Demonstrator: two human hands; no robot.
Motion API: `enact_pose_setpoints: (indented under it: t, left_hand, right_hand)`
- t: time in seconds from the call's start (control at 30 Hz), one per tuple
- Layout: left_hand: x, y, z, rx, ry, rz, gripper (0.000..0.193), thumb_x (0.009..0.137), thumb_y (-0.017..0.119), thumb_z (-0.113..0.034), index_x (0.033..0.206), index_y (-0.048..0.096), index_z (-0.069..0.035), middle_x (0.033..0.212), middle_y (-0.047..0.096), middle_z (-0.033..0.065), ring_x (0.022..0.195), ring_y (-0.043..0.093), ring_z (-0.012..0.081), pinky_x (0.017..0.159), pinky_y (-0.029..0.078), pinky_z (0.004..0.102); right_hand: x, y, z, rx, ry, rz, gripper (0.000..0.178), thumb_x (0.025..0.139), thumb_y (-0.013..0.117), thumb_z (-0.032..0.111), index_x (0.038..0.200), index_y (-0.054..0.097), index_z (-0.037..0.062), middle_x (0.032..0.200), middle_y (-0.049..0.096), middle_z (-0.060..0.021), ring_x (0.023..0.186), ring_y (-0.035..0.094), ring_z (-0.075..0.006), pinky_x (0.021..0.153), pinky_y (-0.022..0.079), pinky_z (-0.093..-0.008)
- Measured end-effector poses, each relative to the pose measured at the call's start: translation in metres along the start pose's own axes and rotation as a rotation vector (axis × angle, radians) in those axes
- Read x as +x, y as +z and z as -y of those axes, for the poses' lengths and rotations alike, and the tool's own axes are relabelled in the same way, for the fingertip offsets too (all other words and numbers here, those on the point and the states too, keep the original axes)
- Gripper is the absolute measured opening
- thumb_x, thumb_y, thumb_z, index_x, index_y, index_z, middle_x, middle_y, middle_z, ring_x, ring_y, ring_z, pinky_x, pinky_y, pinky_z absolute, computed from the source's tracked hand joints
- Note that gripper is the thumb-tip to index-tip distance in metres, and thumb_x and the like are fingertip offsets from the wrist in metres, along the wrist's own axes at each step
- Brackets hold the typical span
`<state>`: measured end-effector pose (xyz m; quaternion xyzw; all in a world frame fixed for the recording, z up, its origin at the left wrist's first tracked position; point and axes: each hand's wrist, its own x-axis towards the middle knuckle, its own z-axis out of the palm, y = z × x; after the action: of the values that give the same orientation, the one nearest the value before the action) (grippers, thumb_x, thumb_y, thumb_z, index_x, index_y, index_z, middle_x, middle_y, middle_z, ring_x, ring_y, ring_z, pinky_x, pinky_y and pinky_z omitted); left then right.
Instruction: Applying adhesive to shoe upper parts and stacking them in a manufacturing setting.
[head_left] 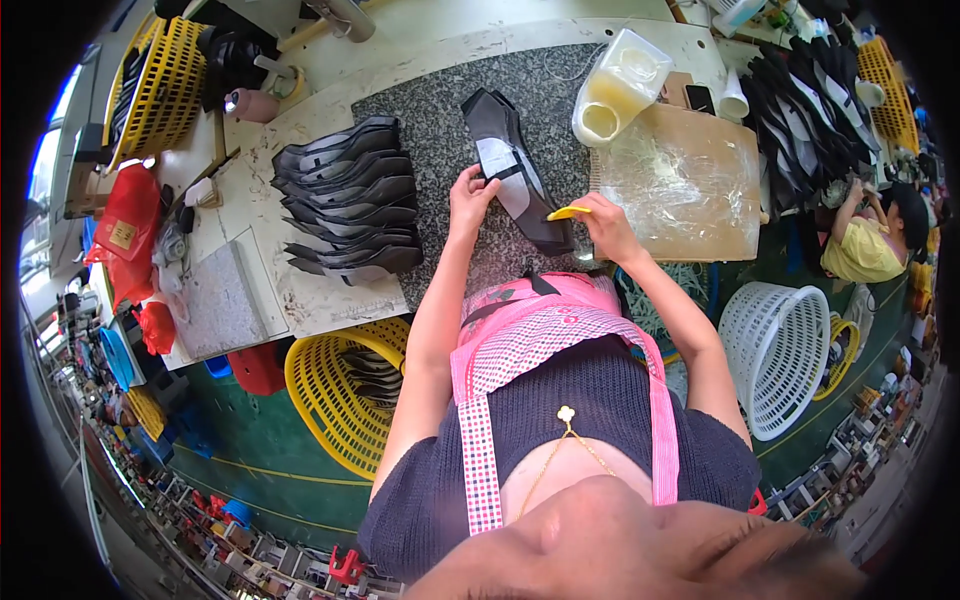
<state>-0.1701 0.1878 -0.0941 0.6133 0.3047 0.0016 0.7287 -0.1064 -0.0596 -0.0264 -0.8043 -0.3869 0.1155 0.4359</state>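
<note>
A stack of black and grey pieces that look like shoe uppers (513, 180) lies lengthwise before me on the speckled stone slab (440, 120). My left hand (470, 203) grips its left edge, thumb and fingers at the middle by a dark strip. Over the lower right end of the stack, my right hand (608, 228) pinches a small flat yellow tool (569, 213), whose tip meets or hovers just above the black material. Left of the slab's middle, several similar pieces (350, 200) lie fanned in an overlapping row.
A cut-open plastic jug (603, 118) of yellowish glue-like stuff stands beside a film-covered cardboard sheet (690, 190). More black pieces (805, 115) are heaped at far right. A yellow basket (330, 400) and a white basket (765, 350) flank me below the table. A co-worker (875, 235) sits at right.
</note>
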Motion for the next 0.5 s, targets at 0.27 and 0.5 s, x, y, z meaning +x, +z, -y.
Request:
enact_pose_setpoints:
  t: [0.27, 0.5]
  left_hand:
    - [0.002, 0.003, -0.007, 0.082, 0.047, -0.006, 0.048, 0.080, 0.067, -0.007, 0.121, 0.046, 0.005, 0.091, 0.064, 0.0116, 0.079, 0.062, 0.0134, 0.071, 0.048, 0.0237]
    - [0.006, 0.004, 0.001, 0.165, 0.063, -0.031, 0.048, 0.083, 0.066, -0.009, 0.124, 0.044, 0.005, 0.092, 0.064, 0.0095, 0.081, 0.060, 0.0109, 0.069, 0.047, 0.0217]
  right_hand:
    - [-0.022, 0.009, -0.003, 0.016, -0.005, -0.157, 0.032, 0.073, 0.050, -0.011, 0.098, 0.062, 0.0040, 0.090, 0.061, -0.0130, 0.083, 0.062, -0.0317, 0.070, 0.050, -0.0354]
    - [-0.005, 0.012, 0.004, 0.027, 0.047, -0.224, 0.020, 0.081, 0.054, -0.003, 0.099, 0.061, 0.0045, 0.089, 0.062, -0.0114, 0.080, 0.063, -0.0268, 0.067, 0.050, -0.0339]
